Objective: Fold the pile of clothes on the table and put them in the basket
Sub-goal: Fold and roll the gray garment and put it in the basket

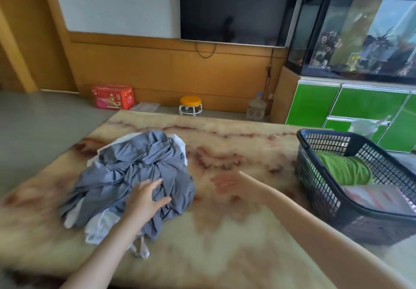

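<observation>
- While looking down from head height, noted a pile of clothes (135,171) on the left half of the marble-patterned table (225,239), heaped and unfolded.
- Found a crumpled grey garment (144,153) uppermost, with white cloth (99,225) showing beneath at the far and near sides, and thin white straps (141,249) trailing toward the near edge.
- Recorded the pile's left fringe close to the table's left edge yet inside it, and its far side well short of the far edge.
- Observed the left hand (144,201) resting palm down on the near right part of the grey garment, fingers spread wide and fairly straight, not curled round the cloth.
- Observed the right hand (225,184) over the tabletop between pile and basket, fingers extended and loosely apart, holding nothing; too blurred to tell whether touching the surface.
- Located a dark mesh basket (315,180) at the table's right side, well apart from the pile; right wall at or past the table's edge, overhang not clear.
- Found inside it a folded green garment (344,169) at the far end and a pale folded item (378,198) just nearer, touching it.
- Noted a wide stretch of tabletop between pile and basket, and a broad strip along the near edge.
- Beyond the far edge, logged floor with a red box (112,97), an orange-topped stool (191,105) and a water bottle (256,108) along the wall, and a green cabinet (371,106) under a fish tank (360,29) behind the basket.
</observation>
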{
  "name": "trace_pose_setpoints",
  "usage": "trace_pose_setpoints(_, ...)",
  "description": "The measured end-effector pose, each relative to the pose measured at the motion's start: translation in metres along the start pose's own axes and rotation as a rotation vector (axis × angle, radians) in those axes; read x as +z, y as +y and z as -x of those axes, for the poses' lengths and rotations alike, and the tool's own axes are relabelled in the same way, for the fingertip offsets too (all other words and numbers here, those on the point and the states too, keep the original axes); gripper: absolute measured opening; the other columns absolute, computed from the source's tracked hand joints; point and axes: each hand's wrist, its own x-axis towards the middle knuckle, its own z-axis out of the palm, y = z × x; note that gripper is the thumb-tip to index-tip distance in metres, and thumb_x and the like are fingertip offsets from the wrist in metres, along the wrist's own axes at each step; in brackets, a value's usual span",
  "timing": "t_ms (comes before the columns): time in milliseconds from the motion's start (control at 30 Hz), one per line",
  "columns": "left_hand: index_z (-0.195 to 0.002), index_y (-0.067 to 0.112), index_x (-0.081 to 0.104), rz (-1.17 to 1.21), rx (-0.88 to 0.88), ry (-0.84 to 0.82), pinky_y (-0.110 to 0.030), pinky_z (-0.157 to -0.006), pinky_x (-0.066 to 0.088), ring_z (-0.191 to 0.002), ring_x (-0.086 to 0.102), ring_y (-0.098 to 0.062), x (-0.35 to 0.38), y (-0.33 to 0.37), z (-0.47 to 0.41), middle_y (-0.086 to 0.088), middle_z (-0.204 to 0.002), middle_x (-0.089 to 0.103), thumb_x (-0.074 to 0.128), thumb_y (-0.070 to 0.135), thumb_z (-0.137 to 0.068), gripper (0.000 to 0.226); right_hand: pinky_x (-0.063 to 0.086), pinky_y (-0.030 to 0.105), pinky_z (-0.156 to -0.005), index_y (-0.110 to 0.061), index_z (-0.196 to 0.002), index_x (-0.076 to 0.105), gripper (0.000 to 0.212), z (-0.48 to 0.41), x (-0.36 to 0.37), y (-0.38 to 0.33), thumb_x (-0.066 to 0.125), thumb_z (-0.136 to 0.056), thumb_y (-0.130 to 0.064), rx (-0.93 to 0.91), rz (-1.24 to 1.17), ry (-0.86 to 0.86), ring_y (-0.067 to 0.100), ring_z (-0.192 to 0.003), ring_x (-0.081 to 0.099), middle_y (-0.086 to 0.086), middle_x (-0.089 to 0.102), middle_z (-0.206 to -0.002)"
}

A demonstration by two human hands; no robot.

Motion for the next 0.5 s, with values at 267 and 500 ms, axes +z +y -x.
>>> trace_pose_setpoints(267, -0.145, 0.035, 0.029, -0.067, -0.003, -0.081, -0.036, -0.115, 0.018, -0.144, 0.016, -0.018, 0.021, -0.046, 0.003, 0.004, -0.155, 0.022, 0.041, 0.052, -0.094, 0.056, 0.041, 0.026, -0.095, -0.025, -0.145, 0.034, 0.074, -0.069, 0.114, 0.006, 0.068, -0.082, -0.045, 0.155, -0.059, 0.128, 0.015, -0.115, 0.051, 0.004, 0.047, -0.141)
trace_pose_setpoints(500, -0.131, 0.039, 0.051, 0.197, -0.047, -0.055, -0.038, -0.108, 0.033, -0.13, 0.041, -0.011, 0.011, -0.042, 0.002, 0.009, -0.139, 0.049, 0.026, 0.077, -0.074, 0.073, 0.02, 0.033, -0.105, -0.031, -0.122, 0.056, 0.042, -0.086, 0.153, -0.002, 0.065, -0.082, -0.04, 0.122, 0.398, 0.398, 0.021, -0.122, 0.042, -0.004, 0.054, -0.127)
